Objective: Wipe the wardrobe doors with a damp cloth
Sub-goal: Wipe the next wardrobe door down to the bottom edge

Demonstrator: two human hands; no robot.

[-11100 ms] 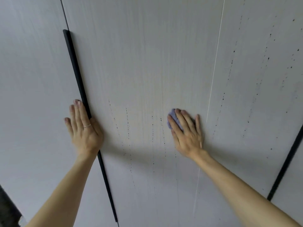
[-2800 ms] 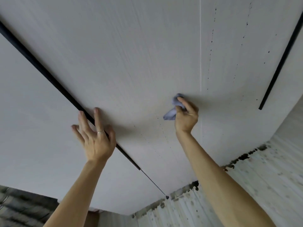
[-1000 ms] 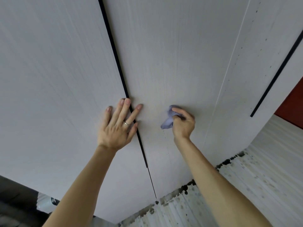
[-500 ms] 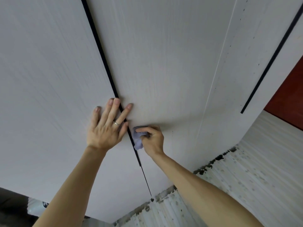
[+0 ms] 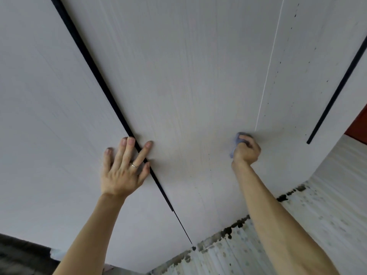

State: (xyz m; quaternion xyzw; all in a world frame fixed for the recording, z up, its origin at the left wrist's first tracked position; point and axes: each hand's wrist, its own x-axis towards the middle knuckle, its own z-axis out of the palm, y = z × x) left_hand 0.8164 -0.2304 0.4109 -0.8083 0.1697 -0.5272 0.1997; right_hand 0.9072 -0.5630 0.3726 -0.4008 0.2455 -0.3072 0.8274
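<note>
Pale grey wardrobe doors [image 5: 188, 80] fill the view, seen from close up. My right hand [image 5: 247, 150] is bunched around a small blue cloth [image 5: 236, 140] and presses it on the middle door, just below the thin seam to the right-hand door. My left hand [image 5: 125, 169] lies flat with fingers spread over the long black handle strip [image 5: 95, 76] between the left and middle doors. A ring sits on one finger. Small dark specks dot the right door [image 5: 301, 76].
A second black handle strip [image 5: 337, 90] runs down the far right door. Below the doors lies a pale striped floor [image 5: 327, 215] with dark crumbly marks along the wardrobe's base. A dark red surface [image 5: 359, 124] shows at the right edge.
My right hand has swept the cloth from beside the black handle strip rightward across the middle door to the seam. My left hand has stayed flat on the strip.
</note>
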